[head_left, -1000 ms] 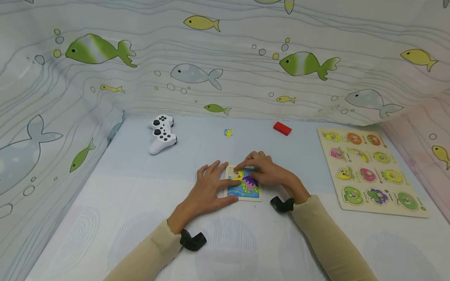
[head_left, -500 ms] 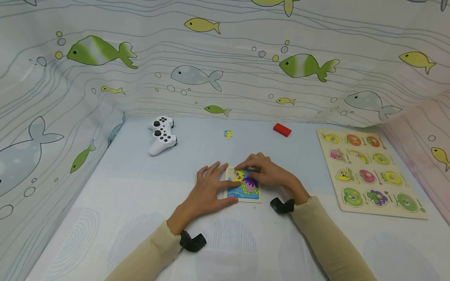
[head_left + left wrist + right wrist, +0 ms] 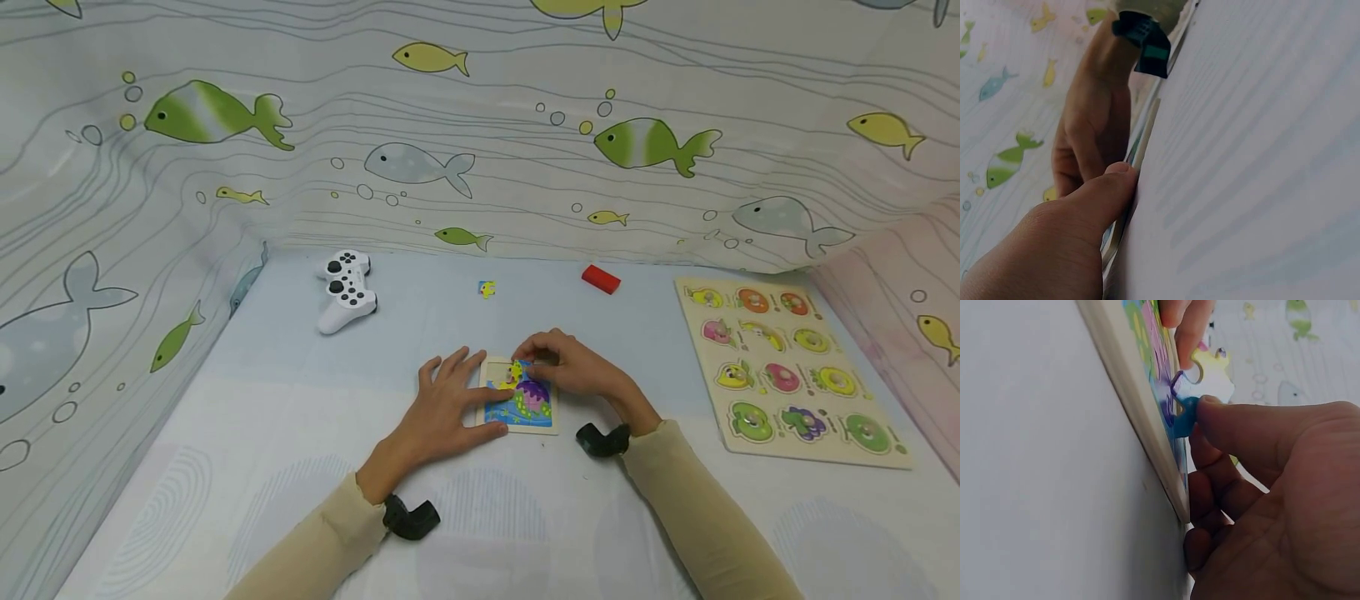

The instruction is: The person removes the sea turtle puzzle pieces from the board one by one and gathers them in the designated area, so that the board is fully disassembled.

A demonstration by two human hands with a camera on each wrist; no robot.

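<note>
A small wooden jigsaw puzzle [image 3: 532, 431] with a purple, green and blue sea picture lies flat between the hands. My left hand [image 3: 442, 408] is spread at its left side, index finger reaching over the picture. In the left wrist view, the left thumb [image 3: 1100, 194] presses the puzzle's edge. My right hand [image 3: 573, 367] pinches a yellow, blue and purple puzzle piece [image 3: 1213, 378] between thumb and fingers. This piece is tilted up over the upper part of the picture. Bare wood shows in the puzzle's upper left corner.
Another puzzle piece [image 3: 487, 289] lies loose behind the puzzle. A white game controller [image 3: 348, 292] is at the back left, a red cylinder [image 3: 601, 279] at the back right. Far right lies a fruit peg board [image 3: 761, 354]. Fish-printed cloth walls [image 3: 525, 108] enclose the table.
My right fingertips have shifted slightly right with the yellow puzzle piece, which now stands tilted, baring wood in the puzzle's upper left. The left hand keeps its place.
</note>
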